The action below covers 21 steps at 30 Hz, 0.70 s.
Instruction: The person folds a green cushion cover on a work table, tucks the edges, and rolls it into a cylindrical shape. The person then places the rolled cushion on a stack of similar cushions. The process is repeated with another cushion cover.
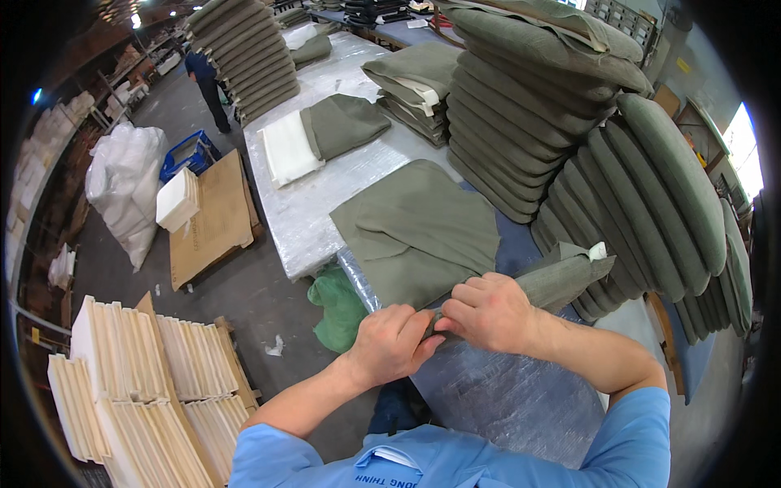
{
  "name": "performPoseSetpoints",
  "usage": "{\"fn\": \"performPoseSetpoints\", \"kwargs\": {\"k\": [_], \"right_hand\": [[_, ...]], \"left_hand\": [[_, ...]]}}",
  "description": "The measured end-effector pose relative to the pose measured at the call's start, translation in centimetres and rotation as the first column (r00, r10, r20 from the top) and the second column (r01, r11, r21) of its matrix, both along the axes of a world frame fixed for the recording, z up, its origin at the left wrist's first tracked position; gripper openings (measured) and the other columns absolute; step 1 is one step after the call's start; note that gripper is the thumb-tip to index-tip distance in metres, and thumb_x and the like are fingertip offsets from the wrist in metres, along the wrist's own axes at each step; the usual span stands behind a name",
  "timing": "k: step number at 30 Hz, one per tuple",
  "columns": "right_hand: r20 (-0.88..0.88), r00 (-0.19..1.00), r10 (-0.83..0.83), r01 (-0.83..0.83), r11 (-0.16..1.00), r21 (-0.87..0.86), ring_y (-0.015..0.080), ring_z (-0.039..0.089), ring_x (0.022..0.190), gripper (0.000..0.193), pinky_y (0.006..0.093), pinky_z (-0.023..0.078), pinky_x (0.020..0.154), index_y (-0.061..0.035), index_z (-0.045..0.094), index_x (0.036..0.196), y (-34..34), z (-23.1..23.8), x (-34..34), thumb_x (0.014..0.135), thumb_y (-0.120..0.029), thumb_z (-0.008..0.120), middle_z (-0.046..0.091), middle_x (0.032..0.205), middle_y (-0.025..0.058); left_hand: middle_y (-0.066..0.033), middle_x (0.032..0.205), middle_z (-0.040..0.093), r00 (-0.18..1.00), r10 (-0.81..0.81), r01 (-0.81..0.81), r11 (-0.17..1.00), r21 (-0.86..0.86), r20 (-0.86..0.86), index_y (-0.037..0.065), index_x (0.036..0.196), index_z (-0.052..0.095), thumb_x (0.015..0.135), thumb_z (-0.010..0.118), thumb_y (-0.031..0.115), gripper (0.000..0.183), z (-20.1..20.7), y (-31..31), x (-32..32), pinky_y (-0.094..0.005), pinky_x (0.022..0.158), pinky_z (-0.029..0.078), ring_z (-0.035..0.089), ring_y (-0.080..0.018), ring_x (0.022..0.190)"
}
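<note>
My left hand (394, 343) and my right hand (488, 313) are close together, both closed on the edge of a grey-green cushion cover (561, 281). It stretches from my fingers to the right, seen nearly edge-on, and a bit of white padding (598, 251) shows at its far corner. What the fingers pinch between them is mostly hidden. Just beyond my hands a loose grey-green fabric cover (415, 224) lies flat and wrinkled on the plastic-wrapped table. Farther off, a white foam pad (290, 146) sits partly inside another grey-green cover (342, 124).
Tall stacks of covered cushions (529, 106) rise at the right, with more leaning cushions (651, 195) beside them. Folded covers (413, 81) lie farther back. On the floor at left stand white foam pads (122, 350), cardboard (213, 220), a blue crate (189, 154) and a white sack (126, 183).
</note>
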State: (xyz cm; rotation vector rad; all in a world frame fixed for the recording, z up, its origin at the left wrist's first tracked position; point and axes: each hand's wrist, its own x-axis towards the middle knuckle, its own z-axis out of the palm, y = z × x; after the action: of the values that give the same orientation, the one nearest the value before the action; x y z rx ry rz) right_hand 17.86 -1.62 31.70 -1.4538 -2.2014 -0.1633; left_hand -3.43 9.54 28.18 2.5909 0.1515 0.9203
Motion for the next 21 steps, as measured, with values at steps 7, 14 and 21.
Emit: {"fn": "performPoseSetpoints", "kwargs": {"k": [7, 14, 21], "right_hand": [[-0.04, 0.997, -0.061, 0.055, 0.989, -0.14, 0.0253, 0.063, 0.07, 0.026, 0.0406, 0.05, 0.067, -0.0141, 0.062, 0.081, -1.3, 0.6, -1.1, 0.092, -0.031, 0.078, 0.057, 0.077, 0.0028], [-0.161, 0.986, 0.04, -0.051, 0.997, -0.063, 0.027, 0.067, 0.093, 0.044, 0.0401, 0.053, 0.08, -0.0103, 0.073, 0.121, -4.2, 1.8, 0.1, 0.084, -0.032, 0.084, 0.069, 0.105, 0.0054], [-0.027, 1.0, 0.009, -0.006, 0.995, 0.095, 0.0214, 0.065, 0.09, 0.053, 0.0359, 0.052, 0.076, -0.0099, 0.074, 0.121, -4.7, -0.2, -0.3, 0.078, -0.036, 0.087, 0.07, 0.107, 0.0026]], "left_hand": [[-0.0075, 0.073, 0.058, 0.998, 0.043, -0.038, 0.991, -0.128, 0.041, 0.006, 0.087, 0.068, 0.089, 0.073, 0.011, 0.008, 0.1, -2.0, -0.3, -0.0399, 0.055, 0.049, 0.061, -0.0276, 0.063], [-0.0128, 0.075, 0.061, 0.997, 0.069, -0.055, 0.965, -0.257, 0.046, 0.003, 0.084, 0.067, 0.091, 0.067, 0.007, 0.008, 0.3, -2.4, -0.4, -0.0445, 0.059, 0.049, 0.062, -0.0335, 0.065], [-0.0133, 0.077, 0.064, 0.997, 0.074, -0.064, 0.957, -0.282, 0.025, 0.002, 0.089, 0.07, 0.092, 0.067, 0.007, 0.007, 0.4, -2.5, -0.3, -0.0451, 0.061, 0.05, 0.064, -0.0344, 0.068]]}}
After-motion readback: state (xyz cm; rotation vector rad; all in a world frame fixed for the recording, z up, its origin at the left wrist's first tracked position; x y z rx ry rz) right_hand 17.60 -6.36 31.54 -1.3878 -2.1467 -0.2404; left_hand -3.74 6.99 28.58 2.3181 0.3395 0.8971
